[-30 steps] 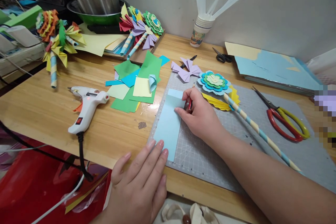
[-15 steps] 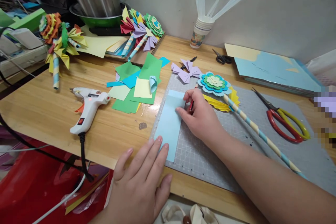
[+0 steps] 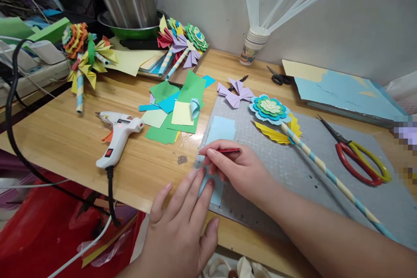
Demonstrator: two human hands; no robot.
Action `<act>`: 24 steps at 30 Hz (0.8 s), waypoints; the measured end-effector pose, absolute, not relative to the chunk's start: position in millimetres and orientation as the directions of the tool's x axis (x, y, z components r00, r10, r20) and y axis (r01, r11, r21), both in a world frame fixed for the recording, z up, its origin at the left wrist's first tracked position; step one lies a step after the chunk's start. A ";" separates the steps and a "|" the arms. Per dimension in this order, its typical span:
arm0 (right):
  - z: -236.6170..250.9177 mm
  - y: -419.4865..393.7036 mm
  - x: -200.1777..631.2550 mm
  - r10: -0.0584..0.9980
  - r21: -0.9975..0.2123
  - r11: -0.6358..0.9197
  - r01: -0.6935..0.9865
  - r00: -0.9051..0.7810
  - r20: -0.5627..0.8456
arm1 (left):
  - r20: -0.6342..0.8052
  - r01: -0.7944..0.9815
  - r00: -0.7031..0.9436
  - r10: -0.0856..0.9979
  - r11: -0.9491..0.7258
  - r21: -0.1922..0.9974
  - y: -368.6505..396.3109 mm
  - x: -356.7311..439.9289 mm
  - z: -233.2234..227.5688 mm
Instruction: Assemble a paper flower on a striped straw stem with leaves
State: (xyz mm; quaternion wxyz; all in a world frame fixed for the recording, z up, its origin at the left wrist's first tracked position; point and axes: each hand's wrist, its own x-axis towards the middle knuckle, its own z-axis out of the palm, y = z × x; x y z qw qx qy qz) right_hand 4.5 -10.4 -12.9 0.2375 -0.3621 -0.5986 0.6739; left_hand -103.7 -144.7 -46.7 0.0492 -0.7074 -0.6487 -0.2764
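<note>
A light blue paper strip (image 3: 223,127) lies lengthwise on the left part of the grey cutting mat (image 3: 243,139). My left hand (image 3: 182,217) is spread flat, its fingertips resting on the strip's lower left edge. Pinched in my right hand (image 3: 233,165) is a red pen (image 3: 230,150), held low over the middle of the strip. The pen's tip is hidden behind my fingers. To the right, a paper flower (image 3: 269,109) in blue, green and cream lies on the mat, with a striped paper stem (image 3: 321,165) and yellow pleated leaves (image 3: 273,132).
A white glue gun (image 3: 119,134) lies left, its cord hanging over the table edge. Paper scraps (image 3: 159,119) and a purple folded bow (image 3: 235,94) lie behind the strip. Red-and-yellow scissors (image 3: 358,156) rest at right. A paper cup (image 3: 252,47) with glue sticks stands behind.
My right hand has moved with the pen from the strip's upper right edge down and left, near my left fingertips. The left hand still rests on the strip. The view has shifted slightly.
</note>
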 end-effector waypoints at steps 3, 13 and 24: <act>-19.3 -5.0 5.4 0.790 -0.980 -0.040 0.196 -0.594 -0.151 | 0.461 0.942 0.009 0.887 -0.162 0.293 -144.3 -103.9 -47.2; -24.5 -3.5 9.8 0.758 -0.939 0.194 0.283 -0.651 -0.040 | 0.452 0.940 0.006 0.892 -0.160 0.303 -144.4 -103.8 -48.8; -21.9 -3.5 10.7 0.737 -0.916 0.260 0.305 -0.676 -0.015 | 0.458 0.941 0.001 0.889 -0.155 0.299 -143.3 -102.8 -46.8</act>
